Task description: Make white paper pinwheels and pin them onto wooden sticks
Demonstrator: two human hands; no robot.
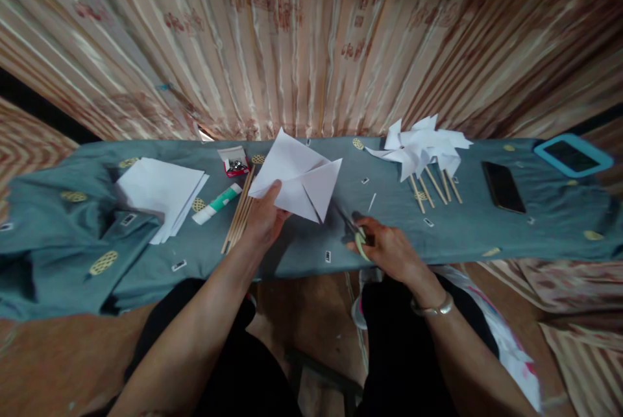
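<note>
My left hand (268, 213) pinches a white sheet of paper (296, 174) by its near left edge, thumb on top. Slits cut from the edge run inward on the sheet, and its creased flaps lift a little. In my right hand (389, 245) is a pair of scissors (361, 242) with pale green handles. The scissor blades point toward the paper's near right corner and are apart from it; they look blurred. Beneath and left of the paper lie several thin wooden sticks (238, 216).
Left of the sticks are a green-and-white glue tube (217, 203), a small red box of metal pins (236, 164) and stacked white paper (160, 190). To the right lie several paper pinwheels on sticks (423, 148), a dark phone (503, 187) and a blue-framed tablet (574, 154). A curtain hangs behind.
</note>
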